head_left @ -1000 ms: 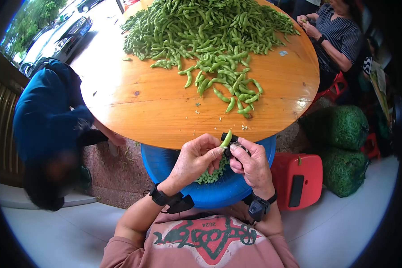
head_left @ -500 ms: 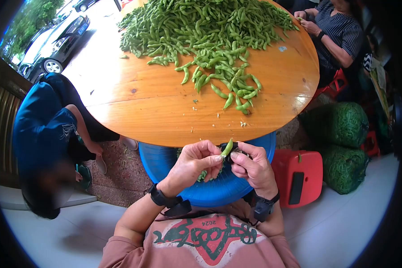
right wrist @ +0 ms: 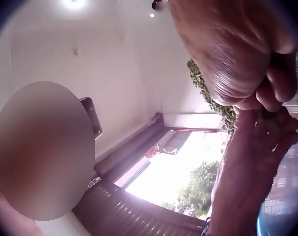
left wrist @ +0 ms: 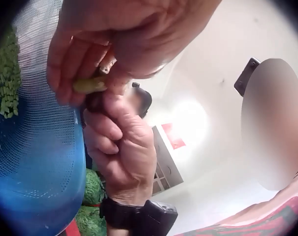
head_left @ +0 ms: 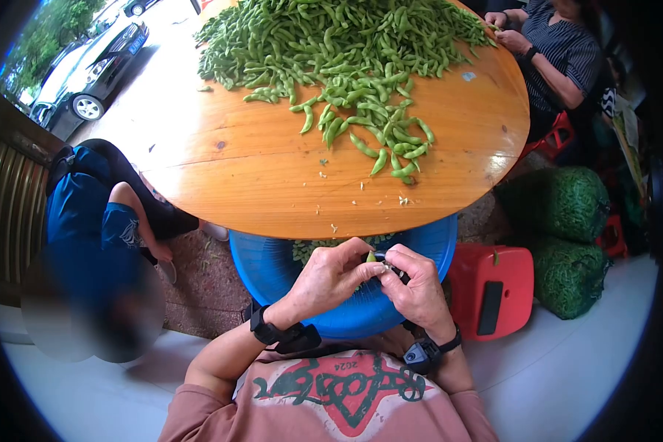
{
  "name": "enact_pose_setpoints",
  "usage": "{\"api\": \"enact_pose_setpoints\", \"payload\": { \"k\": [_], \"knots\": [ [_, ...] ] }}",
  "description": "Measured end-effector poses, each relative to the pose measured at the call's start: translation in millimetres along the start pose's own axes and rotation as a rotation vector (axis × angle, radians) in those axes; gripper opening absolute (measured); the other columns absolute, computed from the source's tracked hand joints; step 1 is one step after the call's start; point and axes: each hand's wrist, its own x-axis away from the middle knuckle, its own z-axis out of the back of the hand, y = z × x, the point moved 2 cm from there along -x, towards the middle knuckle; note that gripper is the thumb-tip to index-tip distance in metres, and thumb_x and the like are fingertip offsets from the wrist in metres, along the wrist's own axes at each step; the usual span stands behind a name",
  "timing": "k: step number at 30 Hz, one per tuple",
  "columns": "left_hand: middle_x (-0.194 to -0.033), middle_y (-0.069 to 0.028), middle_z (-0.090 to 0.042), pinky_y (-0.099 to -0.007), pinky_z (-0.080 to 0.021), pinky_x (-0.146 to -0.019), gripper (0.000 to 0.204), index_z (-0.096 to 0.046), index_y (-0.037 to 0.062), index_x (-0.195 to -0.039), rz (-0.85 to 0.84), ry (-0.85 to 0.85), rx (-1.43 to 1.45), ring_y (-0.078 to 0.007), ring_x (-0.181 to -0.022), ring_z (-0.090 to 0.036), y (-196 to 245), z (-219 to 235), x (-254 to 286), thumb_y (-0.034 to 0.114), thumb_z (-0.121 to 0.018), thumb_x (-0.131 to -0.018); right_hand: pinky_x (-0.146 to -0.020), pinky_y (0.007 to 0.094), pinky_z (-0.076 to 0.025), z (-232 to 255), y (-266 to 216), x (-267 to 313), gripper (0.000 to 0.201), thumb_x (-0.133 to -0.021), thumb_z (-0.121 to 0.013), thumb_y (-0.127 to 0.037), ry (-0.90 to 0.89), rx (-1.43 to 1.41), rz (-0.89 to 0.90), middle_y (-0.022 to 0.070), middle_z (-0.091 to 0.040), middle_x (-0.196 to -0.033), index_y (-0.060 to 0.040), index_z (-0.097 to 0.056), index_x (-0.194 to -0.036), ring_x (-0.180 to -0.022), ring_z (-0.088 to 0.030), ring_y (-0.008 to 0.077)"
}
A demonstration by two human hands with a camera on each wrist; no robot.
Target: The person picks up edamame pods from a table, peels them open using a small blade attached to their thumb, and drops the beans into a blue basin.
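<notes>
In the head view, the left hand (head_left: 328, 278) pinches a green pod (head_left: 371, 257) between thumb and index finger, above the basin. Close against it, the right hand (head_left: 422, 286) has thumb and curled fingers at the pod's other side, with something black at its fingers. The left wrist view shows the pod's yellow-green end (left wrist: 89, 85) under the left fingers, and the two thumbs meeting. Overlapping hands hide most of the pod in the right wrist view. Shelled beans (head_left: 306, 250) lie in the blue basin (head_left: 247, 276) below.
A heap of pods (head_left: 331, 44) covers the far part of the wooden table (head_left: 272, 184). Red stool (head_left: 512, 295) and green net sacks (head_left: 567, 276) stand at the right. One person (head_left: 88, 214) bends at the left; another (head_left: 560, 59) sits at the far right.
The pod, upright between the hands before, now shows only a short tip as the fingers close over it. At left, the person in blue has bent and shifted.
</notes>
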Motion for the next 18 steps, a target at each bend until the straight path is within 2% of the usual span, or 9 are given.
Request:
{"api": "enact_pose_setpoints", "payload": {
  "k": [3, 6, 8, 9, 11, 14, 15, 16, 18],
  "knots": [
    [-0.086, -0.0077, -0.07, -0.0283, -0.054, -0.068, 0.024, -0.062, -0.0023, -0.116, -0.076, -0.043, -0.483, -0.0129, -0.071, -0.066, 13, 1, 4, 0.017, -0.058, -0.101, -0.059, 0.0328, -0.046, 1, 16, 2, 0.009, -0.086, -0.062, -0.001, -0.012, -0.008, -0.022, 0.0114, -0.056, -0.077, 0.0043, -0.064, -0.093, -0.065, -0.058, 0.0209],
    [-0.084, -0.0074, -0.07, -0.0293, -0.053, -0.065, 0.028, -0.06, -0.0025, -0.12, -0.114, -0.046, -0.337, -0.0148, -0.066, -0.065, -5, 1, 1, 0.019, -0.052, -0.103, -0.058, 0.0333, -0.045, -4, 32, 1, 0.009, -0.085, -0.063, -0.001, -0.025, -0.057, -0.107, 0.0121, -0.056, -0.076, 0.0044, -0.064, -0.092, -0.065, -0.057, 0.0209],
    [-0.088, -0.0085, -0.068, -0.0311, -0.051, -0.064, 0.031, -0.058, -0.0031, -0.123, 0.198, -0.097, 0.058, -0.016, -0.07, -0.065, -18, -1, -3, 0.019, -0.051, -0.102, -0.057, 0.0362, -0.046, -12, 36, 2, 0.009, -0.085, -0.061, 0.0, 0.077, 0.002, -0.083, 0.0145, -0.058, -0.077, 0.004, -0.064, -0.092, -0.066, -0.06, 0.0262],
    [-0.088, -0.0085, -0.068, -0.0311, -0.051, -0.064, 0.031, -0.058, -0.0031, -0.123, 0.199, -0.096, 0.058, -0.016, -0.07, -0.065, -28, -4, -5, 0.019, -0.051, -0.102, -0.057, 0.0362, -0.046, -18, 36, 2, 0.009, -0.085, -0.061, 0.0, 0.075, 0.001, -0.084, 0.0145, -0.058, -0.077, 0.004, -0.064, -0.092, -0.066, -0.06, 0.0262],
    [-0.093, -0.0098, -0.065, -0.0315, -0.051, -0.067, 0.033, -0.055, -0.0039, -0.126, 0.223, 0.009, 0.587, -0.0151, -0.08, -0.064, -49, -16, -6, 0.017, -0.05, -0.101, -0.061, 0.0416, -0.049, -29, 30, 2, 0.011, -0.084, -0.061, 0.001, 0.271, 0.324, 0.168, 0.0171, -0.059, -0.084, 0.003, -0.063, -0.094, -0.069, -0.062, 0.0346],
    [-0.096, -0.0163, -0.063, -0.035, -0.05, -0.073, 0.023, -0.056, -0.0057, -0.114, 0.178, 0.28, 0.596, -0.0247, -0.088, -0.063, -50, -30, -6, 0.006, -0.051, -0.095, -0.065, 0.0452, -0.051, -51, 26, 4, 0.012, -0.082, -0.061, 0.005, 0.355, 0.44, 0.185, 0.0202, -0.058, -0.088, 0.0032, -0.061, -0.093, -0.076, -0.06, 0.0437],
    [-0.099, -0.0226, -0.062, -0.0401, -0.047, -0.075, 0.016, -0.054, -0.0052, -0.099, -0.044, 0.334, 0.205, -0.0383, -0.087, -0.059, -49, -32, -4, -0.004, -0.054, -0.083, -0.06, 0.0461, -0.054, -56, 30, 4, 0.017, -0.083, -0.063, 0.0, 0.32, 0.522, 0.221, 0.0183, -0.056, -0.094, 0.0008, -0.06, -0.099, -0.073, -0.063, 0.0402],
    [-0.099, -0.0226, -0.062, -0.0401, -0.047, -0.075, 0.016, -0.054, -0.0052, -0.099, -0.042, 0.337, 0.206, -0.0383, -0.087, -0.059, -53, -34, -2, -0.004, -0.054, -0.083, -0.06, 0.0461, -0.054, -57, 29, 5, 0.017, -0.083, -0.063, 0.0, 0.316, 0.521, 0.22, 0.0183, -0.056, -0.094, 0.0008, -0.06, -0.099, -0.073, -0.063, 0.0402],
    [-0.098, -0.0265, -0.057, -0.0449, -0.045, -0.074, 0.018, -0.05, -0.0043, -0.09, -0.36, 0.358, -0.376, -0.0469, -0.086, -0.053, -52, -36, 2, -0.008, -0.057, -0.074, -0.058, 0.045, -0.055, -60, 25, 6, 0.015, -0.084, -0.062, 0.0, 0.287, 0.543, 0.236, 0.0181, -0.056, -0.093, 0.0005, -0.059, -0.099, -0.073, -0.063, 0.0399]
  ]
}}
